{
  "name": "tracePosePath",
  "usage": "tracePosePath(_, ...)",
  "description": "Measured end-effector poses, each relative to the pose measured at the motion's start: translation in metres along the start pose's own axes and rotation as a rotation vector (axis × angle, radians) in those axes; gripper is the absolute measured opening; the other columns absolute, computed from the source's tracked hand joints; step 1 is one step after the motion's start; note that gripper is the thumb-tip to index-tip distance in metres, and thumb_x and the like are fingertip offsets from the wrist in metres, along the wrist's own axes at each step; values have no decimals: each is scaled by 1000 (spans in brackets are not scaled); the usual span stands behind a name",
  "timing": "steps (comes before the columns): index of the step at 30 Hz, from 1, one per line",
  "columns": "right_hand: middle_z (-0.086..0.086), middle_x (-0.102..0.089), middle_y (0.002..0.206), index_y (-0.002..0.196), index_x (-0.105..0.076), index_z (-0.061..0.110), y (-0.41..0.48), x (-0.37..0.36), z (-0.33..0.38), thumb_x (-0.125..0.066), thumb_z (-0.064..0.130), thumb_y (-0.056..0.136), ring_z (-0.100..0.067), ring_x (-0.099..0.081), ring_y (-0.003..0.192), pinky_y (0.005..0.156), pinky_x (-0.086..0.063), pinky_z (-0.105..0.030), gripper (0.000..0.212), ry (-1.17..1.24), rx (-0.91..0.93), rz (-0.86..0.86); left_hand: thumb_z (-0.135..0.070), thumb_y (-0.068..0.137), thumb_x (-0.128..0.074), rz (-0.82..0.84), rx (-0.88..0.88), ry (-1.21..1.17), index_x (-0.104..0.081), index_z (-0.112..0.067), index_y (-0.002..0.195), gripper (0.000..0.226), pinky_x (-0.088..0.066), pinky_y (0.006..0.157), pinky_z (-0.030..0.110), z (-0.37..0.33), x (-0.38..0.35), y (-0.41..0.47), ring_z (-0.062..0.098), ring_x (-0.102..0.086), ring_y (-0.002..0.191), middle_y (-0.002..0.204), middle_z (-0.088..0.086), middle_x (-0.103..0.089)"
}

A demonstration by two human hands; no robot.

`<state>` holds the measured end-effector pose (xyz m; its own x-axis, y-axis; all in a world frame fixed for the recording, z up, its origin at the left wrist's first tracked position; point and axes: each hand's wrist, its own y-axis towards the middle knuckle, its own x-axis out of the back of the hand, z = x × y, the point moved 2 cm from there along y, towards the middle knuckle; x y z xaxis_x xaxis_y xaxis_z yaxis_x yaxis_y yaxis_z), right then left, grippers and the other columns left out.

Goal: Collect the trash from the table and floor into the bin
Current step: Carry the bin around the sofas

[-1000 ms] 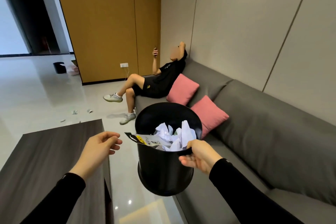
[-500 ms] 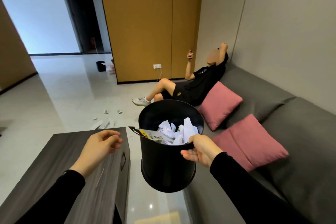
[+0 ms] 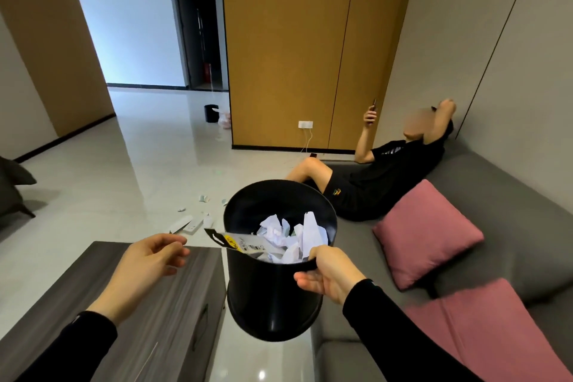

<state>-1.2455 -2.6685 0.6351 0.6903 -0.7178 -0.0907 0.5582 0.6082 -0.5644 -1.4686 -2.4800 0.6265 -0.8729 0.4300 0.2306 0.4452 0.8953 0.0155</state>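
Several floor scraps [image 3: 189, 223] past the worktop's [image 3: 139, 319] far edge seem nearer the slack, empty left grip [image 3: 145, 260]; right grip [image 3: 328, 276] clamps the bin [image 3: 273, 298].

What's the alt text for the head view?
A person's right hand grips the rim of a black bin holding crumpled paper, beside a dark table; the left hand hovers empty, loosely curled. Paper scraps lie on the floor ahead.

Smooth black plastic with faint sheen on the bin [image 3: 273, 298]. Inside the bin, crumpled white paper [image 3: 293, 234], matt. Left of the bin, table [image 3: 173, 304] of dark wood grain, matt. Behind the bin, glossy reflecting floor [image 3: 124, 170]. Right of the bin, grey cloth sofa [image 3: 511, 189], pink cloth cushion [image 3: 424, 236].
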Motion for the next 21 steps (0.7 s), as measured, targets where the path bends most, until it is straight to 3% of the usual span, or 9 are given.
tracePosePath(5,-19,-59,70,98,-44,1,73,-9,35,-34,0,87,-18,-60,31,33,-49,-22,15,-13,-29,1,-7,89,-53,-5,-2,-6,-68,-12,89,16,-51,64,31,8,-20,83,22,-64,71,78,8,-73)
tracePosePath(9,-10,-60,37,78,-46,1,139,-31,72,-31,1,88,-16,-59,29,32,-48,-21,18,-51,-43,-5,-5,90,-51,4,-16,-17,-67,-10,89,17,-51,65,33,11,-33,165,24,-64,72,80,10,-73)
tracePosePath(11,-7,-58,33,77,-47,2,172,-46,95,-31,2,88,-16,-59,30,33,-49,-21,20,-62,-31,-5,-5,90,-51,16,-27,-25,-67,-10,89,17,-50,66,34,6,-35,213,25,-63,73,82,12,-72)
tracePosePath(18,-8,-60,36,78,-47,4,269,-89,171,-33,13,95,-15,-56,26,30,-46,-20,24,-28,3,-78,-5,90,-51,27,-2,-29,-66,-8,88,16,-51,61,29,-9,-27,353,24,-62,69,81,12,-71)
tracePosePath(21,-14,-58,62,93,-45,3,309,-106,195,-32,9,95,-15,-55,24,27,-46,-20,15,6,-5,-101,-5,91,-49,15,23,-10,-64,-9,86,16,-52,55,22,-10,-22,396,21,-60,67,81,12,-67)
